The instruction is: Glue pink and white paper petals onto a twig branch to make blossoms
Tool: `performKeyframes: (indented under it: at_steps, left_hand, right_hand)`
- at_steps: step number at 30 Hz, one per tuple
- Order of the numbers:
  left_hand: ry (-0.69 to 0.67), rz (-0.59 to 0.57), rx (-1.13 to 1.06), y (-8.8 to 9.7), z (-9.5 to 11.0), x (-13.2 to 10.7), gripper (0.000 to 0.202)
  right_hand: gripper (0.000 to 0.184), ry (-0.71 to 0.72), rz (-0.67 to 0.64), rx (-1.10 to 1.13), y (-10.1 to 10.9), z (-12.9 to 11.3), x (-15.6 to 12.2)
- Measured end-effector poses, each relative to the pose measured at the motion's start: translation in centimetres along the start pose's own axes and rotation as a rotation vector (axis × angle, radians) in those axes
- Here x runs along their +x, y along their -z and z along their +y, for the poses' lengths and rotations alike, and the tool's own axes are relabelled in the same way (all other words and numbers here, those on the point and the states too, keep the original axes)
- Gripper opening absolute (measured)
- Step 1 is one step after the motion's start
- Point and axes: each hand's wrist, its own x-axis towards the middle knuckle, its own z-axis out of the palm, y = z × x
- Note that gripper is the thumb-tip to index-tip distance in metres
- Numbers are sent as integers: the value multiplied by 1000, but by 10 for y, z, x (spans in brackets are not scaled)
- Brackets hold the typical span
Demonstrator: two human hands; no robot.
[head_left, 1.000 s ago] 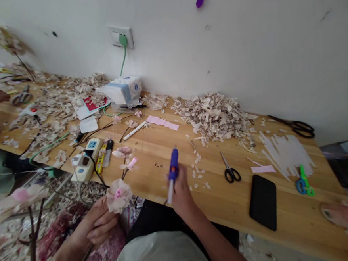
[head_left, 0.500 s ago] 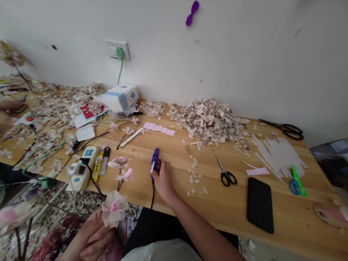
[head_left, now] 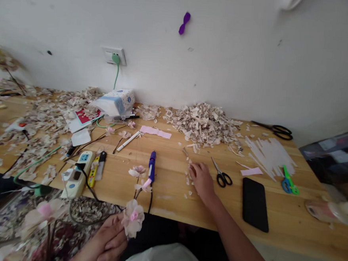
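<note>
My left hand [head_left: 113, 241], at the lower middle, is closed around the stem of an artificial flower branch. One pale blossom with a pink centre [head_left: 133, 218] faces up beside its fingers, and more blossoms [head_left: 137, 171] rise above it over the table edge. Off to the right, my right hand [head_left: 201, 183] rests on the tabletop with bent fingers drawn together over a trail of small pale petals [head_left: 187, 181]. Its fingertips hide whatever lies between them. Between the two hands a blue glue gun [head_left: 151, 166] lies on the wood, its black cord hanging over the edge.
Dried petals form a heap [head_left: 204, 122] against the wall. To the right lie black-handled scissors [head_left: 222, 177], a black phone [head_left: 255, 203], translucent sticks [head_left: 272, 155] and green-blue scissors [head_left: 289, 182]. A power strip [head_left: 80, 175], utility knife [head_left: 93, 171] and tissue pack [head_left: 116, 102] are on the left.
My right hand has let go of the glue gun and moved right to the small petals. The left hand with the flower branch has shifted right. A neighbour's hand has mostly left view.
</note>
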Motion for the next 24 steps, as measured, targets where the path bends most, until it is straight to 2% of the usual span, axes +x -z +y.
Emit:
performKeyframes:
  at_steps: [2, 5, 11, 19, 24]
  left_hand:
    - [16, -42, -3, -2, -2, 2, 42]
    - [38, -36, 19, -11, 1, 1, 37]
    - [91, -60, 72, -27, 3, 5, 34]
    - [140, -93, 104, -37, -4, 15, 35]
    - [123, -98, 94, -39, -9, 18, 33]
  right_hand:
    - [19, 9, -7, -2, -4, -1, -1]
    - [18, 14, -9, 29, -5, -1, -3]
    - [22, -42, 4, 224, 11, -3, -4]
    - [46, -295, -77, 732, 37, -37, -20]
    - [44, -421, -130, 965, 50, -49, -30]
